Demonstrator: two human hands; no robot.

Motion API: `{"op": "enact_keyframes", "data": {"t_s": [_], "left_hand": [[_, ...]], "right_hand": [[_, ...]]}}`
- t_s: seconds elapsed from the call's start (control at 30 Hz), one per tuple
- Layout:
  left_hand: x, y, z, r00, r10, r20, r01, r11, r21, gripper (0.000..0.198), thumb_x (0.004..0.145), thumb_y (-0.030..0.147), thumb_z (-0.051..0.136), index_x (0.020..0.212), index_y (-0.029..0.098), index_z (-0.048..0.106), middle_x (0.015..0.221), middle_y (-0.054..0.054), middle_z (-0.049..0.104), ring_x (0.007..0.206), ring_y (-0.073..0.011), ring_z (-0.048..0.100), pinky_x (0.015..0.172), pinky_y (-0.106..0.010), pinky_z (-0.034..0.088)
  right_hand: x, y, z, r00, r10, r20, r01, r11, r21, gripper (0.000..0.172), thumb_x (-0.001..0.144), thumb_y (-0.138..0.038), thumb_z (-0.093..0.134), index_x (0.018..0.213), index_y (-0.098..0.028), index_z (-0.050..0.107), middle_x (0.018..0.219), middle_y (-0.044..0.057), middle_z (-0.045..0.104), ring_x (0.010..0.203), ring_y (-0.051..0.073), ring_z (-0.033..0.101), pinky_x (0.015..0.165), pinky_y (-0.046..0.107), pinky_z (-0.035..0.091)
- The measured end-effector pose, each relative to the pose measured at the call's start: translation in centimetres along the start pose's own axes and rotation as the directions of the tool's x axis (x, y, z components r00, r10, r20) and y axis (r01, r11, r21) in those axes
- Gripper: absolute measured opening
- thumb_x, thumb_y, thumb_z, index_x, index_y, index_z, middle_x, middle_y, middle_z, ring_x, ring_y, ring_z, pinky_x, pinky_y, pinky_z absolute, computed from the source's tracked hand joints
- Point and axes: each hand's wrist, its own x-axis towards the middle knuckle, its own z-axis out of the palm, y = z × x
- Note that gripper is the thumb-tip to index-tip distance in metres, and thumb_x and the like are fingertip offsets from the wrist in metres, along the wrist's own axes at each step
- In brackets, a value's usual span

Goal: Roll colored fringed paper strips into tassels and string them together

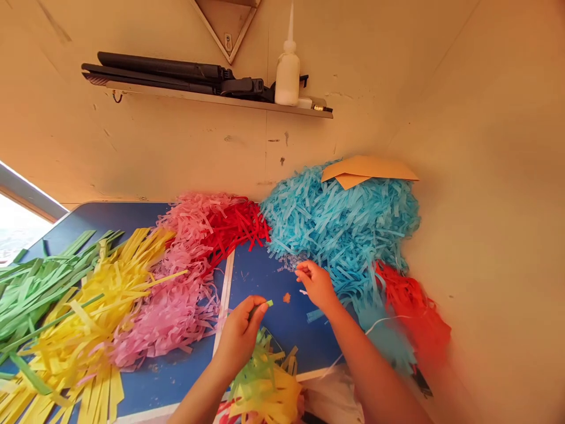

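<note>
My left hand (241, 335) pinches a small green paper strip (267, 304) between thumb and fingers, just above a bundle of green and yellow fringe (265, 383) at the near edge. My right hand (315, 285) reaches over the blue table (265, 280), fingertips curled down at the edge of a big heap of light blue paper strips (344, 227); whether it holds a strip is unclear. A tiny orange scrap (286, 298) lies between the two hands.
Heaps of pink (176, 300), red (232, 227), yellow (88, 318) and green (30, 282) strips cover the table's left. Orange-red strips (412, 309) lie at the right wall. Tan card (368, 169) tops the blue heap. A shelf holds a white glue bottle (288, 70) and dark tools (176, 75).
</note>
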Motion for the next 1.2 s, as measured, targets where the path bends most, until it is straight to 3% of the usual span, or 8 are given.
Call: {"op": "enact_keyframes", "data": {"t_s": [0.13, 0.23, 0.3, 0.43, 0.6, 0.87, 1.07, 1.2], "left_hand": [[0.3, 0.6, 0.4, 1.000, 0.017, -0.011, -0.017, 1.000, -0.017, 0.031, 0.093, 0.045, 0.050, 0.088, 0.021, 0.068, 0.070, -0.001, 0.066, 0.061, -0.0165, 0.060, 0.056, -0.026, 0.046], [0.5, 0.8, 0.8, 1.000, 0.026, -0.018, -0.026, 1.000, -0.005, 0.028, 0.093, 0.042, 0.050, 0.089, 0.020, 0.067, 0.074, -0.002, 0.069, 0.065, -0.0169, 0.063, 0.059, -0.027, 0.048], [0.5, 0.7, 1.2, 0.997, 0.068, -0.021, -0.067, 0.997, 0.022, 0.025, 0.093, 0.039, 0.051, 0.089, 0.021, 0.067, 0.079, -0.003, 0.071, 0.070, -0.0173, 0.065, 0.063, -0.027, 0.049], [0.5, 0.4, 1.7, 0.988, 0.153, -0.004, -0.153, 0.986, 0.072, 0.021, 0.094, 0.034, 0.052, 0.087, 0.022, 0.068, 0.079, -0.002, 0.072, 0.071, -0.0167, 0.066, 0.064, -0.027, 0.050], [0.6, 0.6, 1.7, 0.972, 0.233, -0.032, -0.225, 0.961, 0.163, 0.020, 0.094, 0.029, 0.052, 0.085, 0.021, 0.068, 0.073, -0.001, 0.069, 0.065, -0.0149, 0.064, 0.059, -0.025, 0.048], [0.8, 0.9, 1.4, 0.930, 0.363, -0.054, -0.353, 0.925, 0.137, 0.018, 0.093, 0.025, 0.058, 0.087, 0.020, 0.074, 0.077, -0.003, 0.069, 0.069, -0.0139, 0.066, 0.062, -0.022, 0.052], [0.7, 0.7, 1.6, 0.888, 0.448, -0.101, -0.432, 0.890, 0.149, 0.008, 0.089, 0.018, 0.064, 0.088, 0.019, 0.072, 0.077, -0.003, 0.072, 0.069, -0.0133, 0.067, 0.064, -0.021, 0.053], [0.6, 1.0, 1.5, 0.875, 0.479, -0.073, -0.459, 0.868, 0.189, 0.008, 0.088, 0.017, 0.063, 0.084, 0.019, 0.071, 0.073, -0.002, 0.069, 0.066, -0.0138, 0.064, 0.060, -0.023, 0.051]], "right_hand": [[-3.2, -1.6, 0.9, 0.995, -0.014, 0.102, -0.019, 0.951, 0.309, 0.023, 0.088, -0.039, 0.059, 0.096, -0.020, 0.069, 0.084, 0.005, 0.073, 0.079, 0.021, 0.071, 0.071, 0.031, 0.054], [-4.8, -2.3, 1.8, 0.995, 0.048, 0.089, -0.093, 0.772, 0.628, 0.022, 0.077, -0.037, 0.072, 0.092, -0.021, 0.072, 0.086, 0.004, 0.074, 0.080, 0.022, 0.071, 0.071, 0.032, 0.054], [-5.3, -2.6, 2.0, 0.995, 0.086, 0.059, -0.103, 0.701, 0.706, 0.019, 0.074, -0.035, 0.076, 0.087, -0.021, 0.073, 0.081, 0.003, 0.073, 0.073, 0.020, 0.069, 0.067, 0.030, 0.052], [-5.9, -2.9, 2.2, 0.999, 0.045, 0.020, -0.045, 0.688, 0.725, 0.012, 0.074, -0.034, 0.078, 0.080, -0.023, 0.077, 0.083, 0.002, 0.070, 0.067, 0.017, 0.065, 0.065, 0.030, 0.052], [-6.7, -3.5, 2.3, 0.999, 0.006, 0.031, -0.028, 0.620, 0.784, 0.011, 0.077, -0.033, 0.077, 0.085, -0.026, 0.079, 0.094, 0.002, 0.068, 0.075, 0.018, 0.069, 0.075, 0.033, 0.057], [-7.1, -3.5, 2.9, 0.994, 0.106, 0.018, -0.071, 0.524, 0.849, 0.018, 0.076, -0.029, 0.078, 0.093, -0.027, 0.075, 0.087, 0.000, 0.072, 0.077, 0.016, 0.069, 0.071, 0.026, 0.055], [-7.8, -3.4, 3.4, 0.997, 0.030, -0.065, 0.032, 0.621, 0.783, 0.013, 0.081, -0.025, 0.072, 0.094, -0.027, 0.073, 0.089, 0.000, 0.071, 0.084, 0.016, 0.066, 0.081, 0.028, 0.054], [-8.0, -3.3, 3.3, 0.989, -0.015, -0.147, 0.113, 0.717, 0.688, 0.012, 0.083, -0.021, 0.069, 0.094, -0.026, 0.070, 0.088, 0.000, 0.070, 0.084, 0.016, 0.065, 0.082, 0.028, 0.052]]}}
